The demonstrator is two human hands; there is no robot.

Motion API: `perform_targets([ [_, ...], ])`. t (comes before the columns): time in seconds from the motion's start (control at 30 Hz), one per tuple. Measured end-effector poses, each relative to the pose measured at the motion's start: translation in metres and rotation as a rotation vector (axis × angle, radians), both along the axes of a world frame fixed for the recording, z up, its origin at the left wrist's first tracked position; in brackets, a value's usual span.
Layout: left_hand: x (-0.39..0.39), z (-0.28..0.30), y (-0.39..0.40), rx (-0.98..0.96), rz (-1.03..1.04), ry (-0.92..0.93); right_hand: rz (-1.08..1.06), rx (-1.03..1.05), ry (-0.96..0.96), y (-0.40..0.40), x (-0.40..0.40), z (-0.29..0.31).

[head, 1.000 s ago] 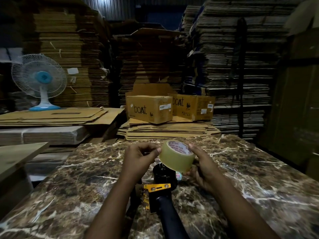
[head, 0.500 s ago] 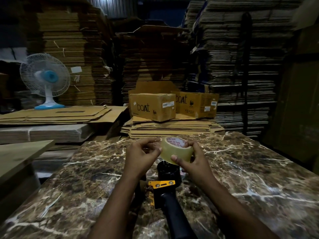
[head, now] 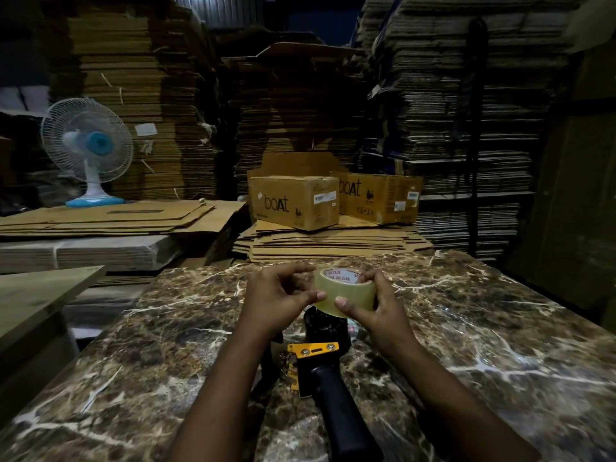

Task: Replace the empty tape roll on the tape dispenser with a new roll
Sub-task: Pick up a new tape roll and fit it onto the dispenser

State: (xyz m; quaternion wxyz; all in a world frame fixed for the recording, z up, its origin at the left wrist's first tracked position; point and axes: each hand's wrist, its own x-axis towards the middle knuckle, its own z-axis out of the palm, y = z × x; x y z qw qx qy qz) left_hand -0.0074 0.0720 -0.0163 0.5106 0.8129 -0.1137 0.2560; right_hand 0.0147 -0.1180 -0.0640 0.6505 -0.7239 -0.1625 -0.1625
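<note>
Two hands pinch tape roll [head: 345, 290] between them, right hand [head: 376, 305] gripping, left hand [head: 276, 296] fingertips touching; dispenser [head: 325, 358] below.

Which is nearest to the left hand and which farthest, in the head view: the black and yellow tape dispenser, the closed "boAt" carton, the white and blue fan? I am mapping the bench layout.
From the left hand:
1. Black and yellow tape dispenser, just below it on the marble table.
2. Closed brown "boAt" carton, beyond the table, ahead.
3. White and blue table fan, far back left, on flat cardboard.
</note>
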Motion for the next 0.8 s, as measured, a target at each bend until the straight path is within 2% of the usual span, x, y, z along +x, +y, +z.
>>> perform_targets([
  [0.13,0.001,0.0,0.0,-0.095,0.085,-0.005,-0.019,-0.016,0.011,0.001,0.001,0.0],
  [0.23,0.001,-0.004,0.001,-0.054,0.184,0.019,-0.037,-0.029,0.02,-0.001,0.002,-0.001],
  [0.4,-0.002,-0.011,0.008,-0.127,0.318,0.119,-0.031,-0.021,0.076,0.005,0.001,-0.001],
  [0.57,-0.006,-0.01,0.007,-0.172,0.442,0.097,-0.017,0.048,0.095,0.013,-0.001,0.0],
  [0.8,-0.005,-0.013,0.012,-0.225,0.48,0.09,0.036,0.073,0.103,0.017,-0.008,0.002],
])
